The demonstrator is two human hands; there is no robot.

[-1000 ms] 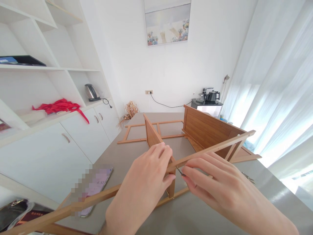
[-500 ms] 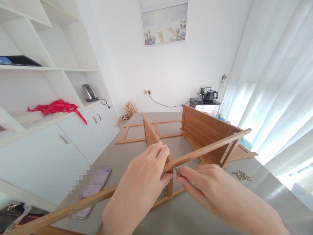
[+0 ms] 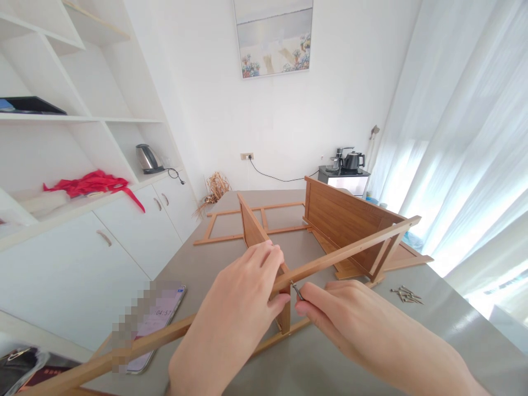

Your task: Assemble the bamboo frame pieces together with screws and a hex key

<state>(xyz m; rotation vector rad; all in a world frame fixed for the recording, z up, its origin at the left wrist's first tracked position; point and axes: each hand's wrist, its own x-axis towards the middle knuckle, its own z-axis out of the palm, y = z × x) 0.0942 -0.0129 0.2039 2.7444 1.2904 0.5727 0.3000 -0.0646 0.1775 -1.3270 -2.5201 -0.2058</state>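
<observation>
My left hand (image 3: 239, 291) is closed around the joint of a wooden frame rail (image 3: 342, 250) and an upright wooden shelf board (image 3: 253, 223), its fingers over the top and thumb below. My right hand (image 3: 355, 313) pinches a short metal hex key (image 3: 296, 291). The key's tip meets the rail's near side at the joint, just right of my left thumb. What lies inside the right fingers is hidden. A lower rail (image 3: 268, 345) of the same frame runs beneath the board's end.
Loose screws (image 3: 407, 295) lie in a pile on the grey table (image 3: 449, 324), right of my right hand. A large wooden panel (image 3: 346, 225) stands at the right. Another frame side (image 3: 225, 238) lies behind the board. A phone (image 3: 160, 319) rests at the left, partly behind the rail.
My right hand has shifted slightly and more of the hex key shows between its fingers and the rail. My left hand keeps its hold. The whole view has moved a little.
</observation>
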